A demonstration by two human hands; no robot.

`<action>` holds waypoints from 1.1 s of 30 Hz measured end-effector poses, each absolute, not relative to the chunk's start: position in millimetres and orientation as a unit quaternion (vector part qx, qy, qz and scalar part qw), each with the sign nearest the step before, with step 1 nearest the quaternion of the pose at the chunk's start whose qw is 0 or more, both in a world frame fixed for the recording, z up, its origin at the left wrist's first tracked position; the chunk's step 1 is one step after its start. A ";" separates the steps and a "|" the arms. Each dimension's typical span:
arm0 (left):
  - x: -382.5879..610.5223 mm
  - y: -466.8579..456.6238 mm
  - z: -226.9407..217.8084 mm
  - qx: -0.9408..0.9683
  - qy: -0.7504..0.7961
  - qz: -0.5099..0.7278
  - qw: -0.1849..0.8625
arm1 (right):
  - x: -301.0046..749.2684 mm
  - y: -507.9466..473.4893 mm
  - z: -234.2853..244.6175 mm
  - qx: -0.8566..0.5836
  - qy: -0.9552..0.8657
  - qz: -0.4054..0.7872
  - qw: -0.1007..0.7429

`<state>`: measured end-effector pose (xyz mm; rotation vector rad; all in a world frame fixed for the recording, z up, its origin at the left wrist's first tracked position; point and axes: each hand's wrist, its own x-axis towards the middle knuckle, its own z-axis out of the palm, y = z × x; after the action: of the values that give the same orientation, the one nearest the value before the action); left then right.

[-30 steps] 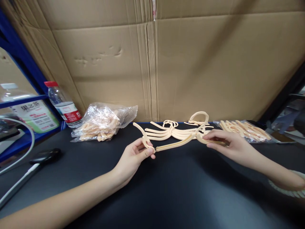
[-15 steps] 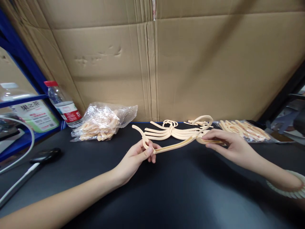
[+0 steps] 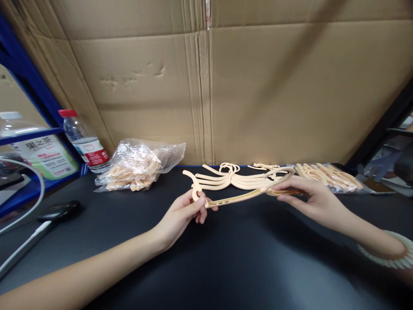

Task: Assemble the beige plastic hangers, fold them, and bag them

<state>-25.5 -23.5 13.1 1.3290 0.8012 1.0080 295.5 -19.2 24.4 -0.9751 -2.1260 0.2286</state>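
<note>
Above the dark table, both of my hands hold a cream plastic clothes hanger (image 3: 238, 199), its hollow, slotted side partly facing me. My left hand (image 3: 187, 206) pinches its left end between thumb and fingers. A short curved cream piece (image 3: 195, 183) rises from that grip; whether it is joined to the hanger is hidden by the fingers. My right hand (image 3: 309, 196) is closed on the hanger's other arm, near the hook, which tilts to the right. Behind the held hanger, several matching hangers (image 3: 214, 181) lie stacked with their hooks together.
A clear bag of cream parts (image 3: 129, 172) lies at the back left, beside a red-capped bottle (image 3: 87, 144). Another bag of hanger parts (image 3: 329, 176) and some loose thin pieces (image 3: 263, 166) lie at the back right. A black device with white cable (image 3: 60, 211) is at left.
The held hanger has rolled, so its hook sits lower and flatter and slots now show along its arm. The curved piece at my left hand stands more upright.
</note>
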 end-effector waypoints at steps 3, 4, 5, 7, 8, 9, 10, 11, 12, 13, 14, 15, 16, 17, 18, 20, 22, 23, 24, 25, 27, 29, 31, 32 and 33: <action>-24.9 -24.0 14.2 0.565 0.344 0.438 0.609 | 295.8 -18.9 23.4 -0.385 -0.834 0.090 0.384; -24.8 -24.1 14.5 0.564 0.345 0.437 0.610 | 295.9 -18.7 23.0 -0.385 -0.835 0.089 0.384; -24.7 -24.1 14.7 0.563 0.346 0.437 0.611 | 296.1 -18.4 22.8 -0.383 -0.836 0.087 0.383; -24.6 -24.0 14.7 0.564 0.346 0.435 0.611 | 296.4 -18.0 22.8 -0.380 -0.838 0.082 0.382; -24.6 -23.9 14.5 0.566 0.345 0.434 0.610 | 296.4 -17.9 23.0 -0.379 -0.839 0.081 0.382; -24.8 -23.8 14.2 0.568 0.344 0.433 0.609 | 296.5 -17.9 23.4 -0.379 -0.839 0.080 0.383; -25.0 -23.6 13.7 0.571 0.343 0.434 0.607 | 296.5 -18.0 23.8 -0.379 -0.838 0.080 0.384; -25.4 -23.3 13.2 0.573 0.341 0.437 0.604 | 296.4 -18.1 24.1 -0.378 -0.838 0.080 0.386; -25.8 -22.9 12.7 0.576 0.339 0.439 0.601 | 296.3 -18.2 24.2 -0.378 -0.837 0.081 0.387; -26.2 -22.4 12.2 0.579 0.336 0.441 0.598 | 296.1 -18.3 24.1 -0.378 -0.836 0.082 0.388; -26.7 -21.9 11.7 0.582 0.335 0.441 0.596 | 295.9 -18.4 23.8 -0.380 -0.835 0.084 0.388; -27.2 -21.3 11.3 0.584 0.334 0.439 0.595 | 295.7 -18.4 23.3 -0.382 -0.835 0.087 0.387; -27.7 -20.8 10.7 0.586 0.336 0.436 0.594 | 295.4 -18.3 22.7 -0.386 -0.833 0.090 0.386; -28.1 -20.3 10.2 0.587 0.340 0.434 0.593 | 295.1 -18.2 22.0 -0.389 -0.832 0.094 0.385; -28.5 -19.9 9.6 0.587 0.344 0.433 0.591 | 294.8 -18.1 21.4 -0.393 -0.830 0.097 0.383; -29.1 -19.2 8.3 0.587 0.350 0.435 0.586 | 294.3 -18.1 20.5 -0.394 -0.829 0.101 0.383; -29.4 -18.7 7.0 0.586 0.354 0.436 0.584 | 293.7 -18.6 20.3 -0.391 -0.831 0.099 0.382; -29.5 -18.4 6.4 0.586 0.355 0.437 0.583 | 293.3 -18.9 20.5 -0.390 -0.833 0.097 0.381; -29.5 -18.2 6.0 0.585 0.356 0.437 0.583 | 293.0 -19.4 20.7 -0.390 -0.834 0.093 0.379; -29.5 -18.0 5.6 0.584 0.358 0.438 0.582 | 292.6 -19.9 21.1 -0.391 -0.835 0.090 0.377; -29.3 -17.8 5.4 0.583 0.361 0.441 0.579 | 291.8 -20.8 21.8 -0.392 -0.836 0.085 0.374; -29.0 -17.8 5.6 0.582 0.364 0.444 0.575 | 290.8 -21.4 22.2 -0.391 -0.837 0.083 0.373; -28.7 -17.9 6.0 0.581 0.371 0.449 0.569 | 289.7 -21.8 22.3 -0.390 -0.839 0.083 0.371; -28.5 -18.0 6.1 0.579 0.375 0.452 0.565 | 289.1 -22.1 22.1 -0.389 -0.840 0.082 0.370; -28.4 -18.1 6.2 0.578 0.379 0.454 0.561 | 288.5 -22.4 21.9 -0.388 -0.840 0.081 0.370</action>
<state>-28.4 -18.1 6.2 1.3627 0.8936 1.0706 288.5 -22.4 21.9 -0.9944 -2.1565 0.2082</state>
